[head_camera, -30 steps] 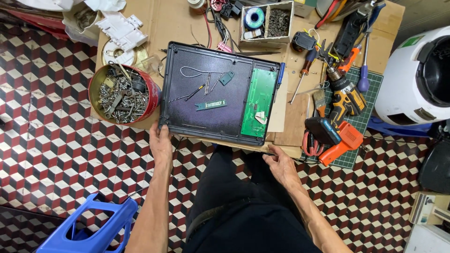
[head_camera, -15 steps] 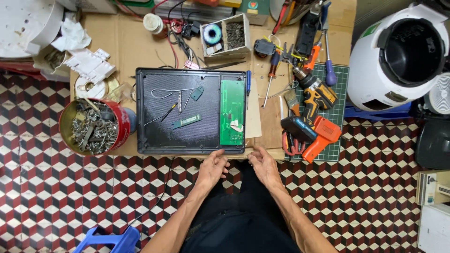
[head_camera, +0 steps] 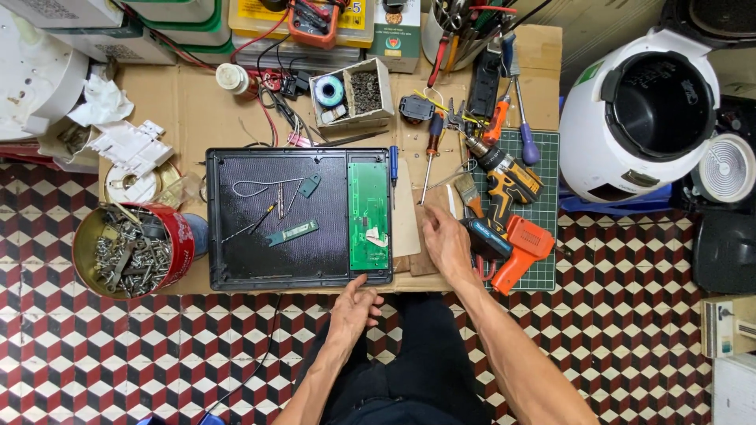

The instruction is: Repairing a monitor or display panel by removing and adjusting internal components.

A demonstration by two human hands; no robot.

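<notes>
A black open device panel (head_camera: pixel 260 256) lies on a cardboard-covered low bench, with a green circuit board (head_camera: pixel 368 214) along its right side and thin wires and a small green strip inside. My left hand (head_camera: pixel 354 305) rests at the panel's near right corner, fingers loosely curled, holding nothing. My right hand (head_camera: pixel 445 240) lies flat on the cardboard just right of the panel, next to a black and orange cordless drill (head_camera: pixel 504 185). An orange glue gun (head_camera: pixel 520 250) sits to its right.
A red tin of screws (head_camera: pixel 130 250) stands left of the panel. Screwdrivers (head_camera: pixel 429 153), a small box with solder (head_camera: pixel 346 93), white plastic parts (head_camera: pixel 126 145) and a green cutting mat (head_camera: pixel 543 208) crowd the bench. A white rice cooker (head_camera: pixel 638 118) stands on the right.
My view has shifted and moved closer. My right hand has gone up from the bench's front edge onto the cardboard beside the panel. My left hand stays near the panel's front edge.
</notes>
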